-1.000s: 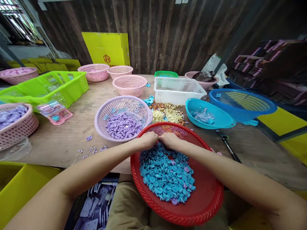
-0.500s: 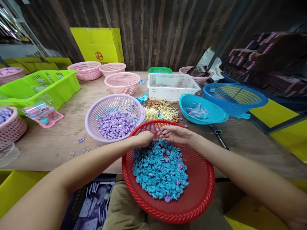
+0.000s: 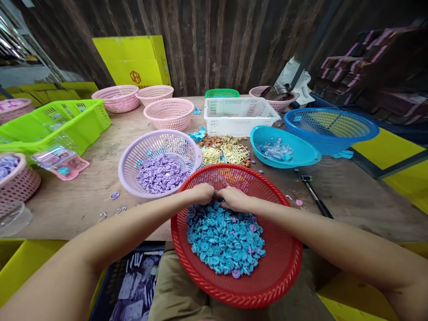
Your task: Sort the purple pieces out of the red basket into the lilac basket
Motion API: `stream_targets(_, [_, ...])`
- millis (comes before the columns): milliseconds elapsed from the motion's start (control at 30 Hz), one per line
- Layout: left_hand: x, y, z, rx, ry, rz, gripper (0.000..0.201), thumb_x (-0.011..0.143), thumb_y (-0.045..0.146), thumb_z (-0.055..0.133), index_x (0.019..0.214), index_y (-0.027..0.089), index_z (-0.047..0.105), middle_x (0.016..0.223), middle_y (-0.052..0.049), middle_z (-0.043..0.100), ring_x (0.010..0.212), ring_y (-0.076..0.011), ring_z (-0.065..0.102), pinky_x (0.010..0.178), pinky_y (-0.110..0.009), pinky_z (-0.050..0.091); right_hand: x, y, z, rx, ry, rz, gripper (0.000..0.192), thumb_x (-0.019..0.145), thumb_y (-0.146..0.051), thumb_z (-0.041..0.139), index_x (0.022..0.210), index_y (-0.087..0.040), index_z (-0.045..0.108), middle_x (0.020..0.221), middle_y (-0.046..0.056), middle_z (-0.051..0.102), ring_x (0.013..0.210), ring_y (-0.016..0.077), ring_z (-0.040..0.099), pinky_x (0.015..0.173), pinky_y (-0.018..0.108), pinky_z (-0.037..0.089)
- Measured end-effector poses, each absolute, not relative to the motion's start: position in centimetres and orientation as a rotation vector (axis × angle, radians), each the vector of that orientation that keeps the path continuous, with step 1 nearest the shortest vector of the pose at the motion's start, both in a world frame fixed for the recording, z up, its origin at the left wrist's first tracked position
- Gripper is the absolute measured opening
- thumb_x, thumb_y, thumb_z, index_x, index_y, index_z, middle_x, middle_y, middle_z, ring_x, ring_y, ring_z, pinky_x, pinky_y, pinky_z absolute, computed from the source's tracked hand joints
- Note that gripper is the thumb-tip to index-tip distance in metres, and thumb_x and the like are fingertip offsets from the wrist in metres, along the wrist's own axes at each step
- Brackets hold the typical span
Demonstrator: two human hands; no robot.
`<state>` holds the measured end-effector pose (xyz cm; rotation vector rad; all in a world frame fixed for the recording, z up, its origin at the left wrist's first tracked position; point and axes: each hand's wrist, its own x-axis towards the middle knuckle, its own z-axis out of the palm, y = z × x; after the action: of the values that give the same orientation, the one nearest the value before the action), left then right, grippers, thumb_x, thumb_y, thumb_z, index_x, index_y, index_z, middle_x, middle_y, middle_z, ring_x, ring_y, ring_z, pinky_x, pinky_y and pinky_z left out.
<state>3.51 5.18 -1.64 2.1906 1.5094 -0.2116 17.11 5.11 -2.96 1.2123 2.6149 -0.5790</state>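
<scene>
A red plastic basket (image 3: pixel 284 267) rests tilted on my lap against the table edge. In it lies a heap of small turquoise spiral-faced pieces (image 3: pixel 220 240), with a few purple ones (image 3: pixel 236 273) mixed in. My left hand (image 3: pixel 202 194) is closed at the far side of the heap, its fingertips hidden. Close beside it, my right hand (image 3: pixel 234 199) is bent down with its fingers pinched together at the pieces. What either hand grips cannot be made out. Just left of the red basket stands a lilac basket (image 3: pixel 129 154) holding similar purple pieces (image 3: pixel 163 174).
Behind the red basket are cream and brown plastic parts (image 3: pixel 230 154) and a white crate (image 3: pixel 239 127). A turquoise bowl (image 3: pixel 301 158) of clear parts, a blue basket (image 3: pixel 334 145) and a hammer-like tool (image 3: pixel 316 196) are right. Pink baskets (image 3: pixel 167 117) and a lime crate (image 3: pixel 83 125) stand left.
My right hand has moved down and slightly left to the heap, next to my left hand. The purple piece at its fingertips earlier no longer shows. My left hand has stayed nearly in place.
</scene>
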Motion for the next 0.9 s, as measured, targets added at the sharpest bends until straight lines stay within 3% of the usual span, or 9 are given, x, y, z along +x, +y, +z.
stream_targets(167, [3.9, 5.5, -2.0, 2.254, 1.467, -0.241, 0.003, 0.058, 0.013, 0.056, 0.059, 0.012, 0.059, 0.067, -0.013, 0.06, 0.079, -0.0285, 0.056, 0.065, -0.032, 0.042, 17.2, 4.7, -3.3, 1.265, 2.63, -0.47, 0.027, 0.066, -0.026, 0.052, 0.091, -0.021, 0.061, 0.078, 0.01, 0.063, 0.074, 0.0235, 0.058, 0.059, 0.028, 0.04])
stream_targets(300, [3.8, 5.9, -2.1, 2.325, 1.406, -0.398, 0.011, 0.058, 0.019, 0.057, 0.065, 0.013, 0.062, 0.069, -0.011, 0.062, 0.075, -0.0259, 0.057, 0.06, -0.028, 0.042, 17.1, 5.2, -3.3, 1.313, 2.645, -0.586, 0.02, 0.061, -0.023, 0.054, 0.08, -0.018, 0.061, 0.071, 0.006, 0.061, 0.069, 0.0197, 0.056, 0.056, 0.025, 0.038])
stream_targets(400, [3.5, 6.1, -1.9, 2.315, 1.361, -0.448, 0.013, 0.057, 0.023, 0.057, 0.063, 0.013, 0.061, 0.063, -0.007, 0.06, 0.069, -0.0218, 0.057, 0.059, -0.026, 0.042, 17.7, 6.1, -2.4, 1.411, 2.547, -1.036, 0.008, 0.06, -0.024, 0.055, 0.064, -0.016, 0.056, 0.057, 0.0, 0.052, 0.055, 0.012, 0.05, 0.049, 0.022, 0.034])
stream_targets(500, [2.9, 6.1, -1.1, 2.091, 1.317, -0.317, 0.014, 0.06, 0.027, 0.054, 0.06, 0.013, 0.058, 0.054, -0.002, 0.055, 0.059, -0.015, 0.055, 0.057, -0.024, 0.041, 19.0, 6.8, -0.6, 1.358, 2.112, -1.903, 0.015, 0.066, -0.029, 0.052, 0.061, -0.016, 0.049, 0.046, -0.006, 0.04, 0.041, 0.0058, 0.037, 0.041, 0.019, 0.031])
stream_targets(633, [2.5, 5.7, 0.6, 1.463, 1.167, 0.028, 0.014, 0.066, 0.024, 0.045, 0.061, 0.013, 0.052, 0.055, 0.0, 0.052, 0.051, -0.0083, 0.05, 0.056, -0.023, 0.042, 21.1, 6.9, 1.6, 1.162, 1.58, -2.732, 0.017, 0.069, -0.03, 0.052, 0.076, -0.014, 0.051, 0.061, -0.002, 0.052, 0.047, 0.0053, 0.042, 0.048, 0.02, 0.039])
stream_targets(767, [2.6, 5.4, 1.5, 1.027, 1.104, 0.248, 0.012, 0.069, 0.016, 0.037, 0.064, 0.014, 0.048, 0.057, -0.001, 0.052, 0.052, -0.0059, 0.049, 0.055, -0.02, 0.042, 21.6, 6.8, 2.1, 1.008, 1.478, -2.953, 0.022, 0.068, -0.028, 0.053, 0.086, -0.016, 0.051, 0.08, 0.002, 0.057, 0.057, 0.0061, 0.045, 0.053, 0.021, 0.04])
stream_targets(900, [2.7, 5.2, 1.2, 0.998, 1.17, 0.279, 0.011, 0.068, 0.012, 0.037, 0.063, 0.013, 0.047, 0.056, -0.001, 0.053, 0.048, -0.0056, 0.049, 0.049, -0.019, 0.04, 20.6, 7.2, 1.4, 1.22, 1.715, -2.771, 0.019, 0.069, -0.034, 0.053, 0.075, -0.017, 0.051, 0.066, -0.002, 0.051, 0.05, 0.0049, 0.04, 0.045, 0.018, 0.033])
